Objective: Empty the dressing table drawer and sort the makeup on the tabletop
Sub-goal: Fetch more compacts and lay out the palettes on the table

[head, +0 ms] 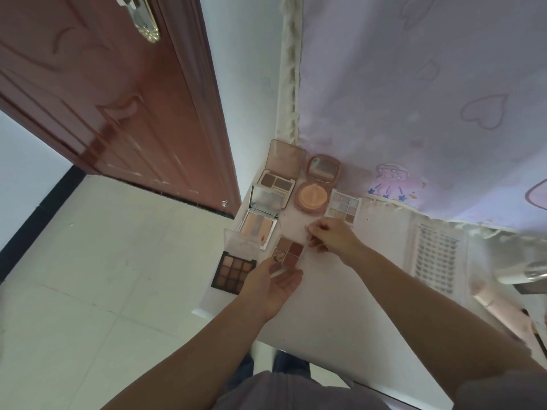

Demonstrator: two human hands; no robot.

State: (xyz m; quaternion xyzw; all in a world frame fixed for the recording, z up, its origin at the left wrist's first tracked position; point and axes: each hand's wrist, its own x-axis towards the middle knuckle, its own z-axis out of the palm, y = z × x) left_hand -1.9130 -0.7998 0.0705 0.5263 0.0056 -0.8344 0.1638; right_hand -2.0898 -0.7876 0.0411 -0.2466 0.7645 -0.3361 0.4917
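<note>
Six makeup cases lie grouped at the far left corner of the white dressing tabletop (325, 306), seen from the head camera. Farthest back, an open brown-shadow compact with a tan rectangular lid (279, 173) stands beside a round pink powder compact with its mirrored lid raised (313, 193). Just right of the round one lies a pale nine-pan eyeshadow palette in a white frame (343, 207). Nearer the left edge sits a square mirrored compact holding peach and cream pans (260, 220), and in front of it a dark nine-pan palette of brown shades with a clear lid upright (233, 272). Between the hands lies a small four-pan palette of reddish-brown shades in a clear case (288, 251) (its lid is transparent and hard to trace). The left hand (272, 284), palm turned upward with fingers relaxed and spread, touches the near edge of this small palette without closing round it. The right hand (328, 239) has its fingertips curled and pinched at the clear lid edge above the pans. A lilac curtain printed with hearts (429, 99) hangs behind, and a reddish-brown wooden door (103, 99) stands at left.
</note>
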